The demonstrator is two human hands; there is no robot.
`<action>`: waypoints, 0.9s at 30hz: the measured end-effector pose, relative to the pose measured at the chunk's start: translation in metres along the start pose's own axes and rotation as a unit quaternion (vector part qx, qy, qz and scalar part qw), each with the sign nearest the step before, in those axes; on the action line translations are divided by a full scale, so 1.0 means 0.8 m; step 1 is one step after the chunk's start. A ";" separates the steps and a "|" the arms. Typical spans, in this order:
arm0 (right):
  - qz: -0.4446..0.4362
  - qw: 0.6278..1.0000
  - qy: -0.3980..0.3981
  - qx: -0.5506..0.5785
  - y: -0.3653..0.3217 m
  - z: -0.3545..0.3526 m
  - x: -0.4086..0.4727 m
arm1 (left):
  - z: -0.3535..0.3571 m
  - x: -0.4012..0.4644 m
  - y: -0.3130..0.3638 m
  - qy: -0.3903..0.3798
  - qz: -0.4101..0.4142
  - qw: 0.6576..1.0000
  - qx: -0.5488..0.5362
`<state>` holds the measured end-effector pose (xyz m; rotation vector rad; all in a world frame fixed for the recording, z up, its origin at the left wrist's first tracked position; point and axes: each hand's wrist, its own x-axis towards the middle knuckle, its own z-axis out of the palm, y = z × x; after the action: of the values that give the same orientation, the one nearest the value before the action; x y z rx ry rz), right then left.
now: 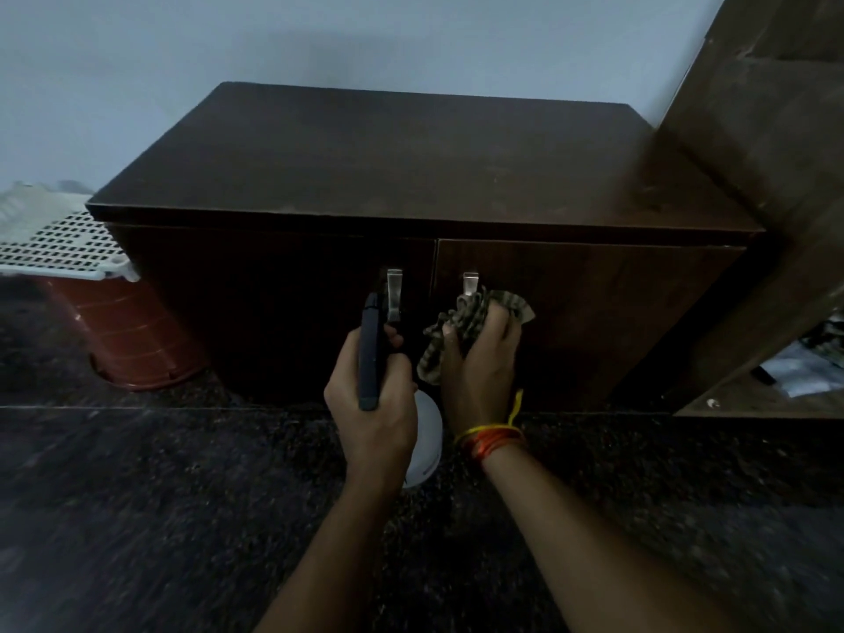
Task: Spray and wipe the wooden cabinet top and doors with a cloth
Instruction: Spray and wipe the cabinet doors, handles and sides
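Left hand (372, 404): I grip the spray bottle (422, 443), its label too blurred to read.
Right hand (482, 358): I clutch the checked cloth (461, 319) against the cabinet door (593, 308) beyond it.

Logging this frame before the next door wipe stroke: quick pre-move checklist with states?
1. Cloth gripped: ok, right hand holds it bunched.
2. Cloth at right door: ok, beside the right handle; actual contact cannot tell.
3. Spray bottle secure: ok, left hand grips it, nozzle toward the left door.
4. Finger on trigger: cannot tell.
5. Doors closed: ok, both sit flush.
6. Door already wet: cannot tell, too dark.
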<state>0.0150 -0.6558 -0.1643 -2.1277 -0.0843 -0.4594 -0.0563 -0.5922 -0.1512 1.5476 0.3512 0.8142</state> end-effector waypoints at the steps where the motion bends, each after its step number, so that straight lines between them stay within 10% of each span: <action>1: 0.001 1.000 0.010 0.003 -0.002 -0.001 0.002 | -0.001 0.000 -0.001 0.002 -0.002 1.000 0.000; 7: -0.045 0.992 0.117 -0.009 -0.049 -0.005 0.032 | -0.007 0.007 -0.005 0.003 0.008 1.000 0.013; 19: -0.108 0.994 0.030 0.000 0.010 0.005 -0.002 | -0.017 0.004 -0.006 0.007 -0.005 1.000 -0.001; 27: 0.201 0.958 0.001 0.204 -0.006 0.029 -0.012 | -0.027 0.010 -0.004 0.019 -0.006 1.000 -0.006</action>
<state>0.0114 -0.6331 -0.1758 -1.6797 0.2335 -0.1814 -0.0646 -0.5704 -0.1529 1.5193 0.3834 0.8353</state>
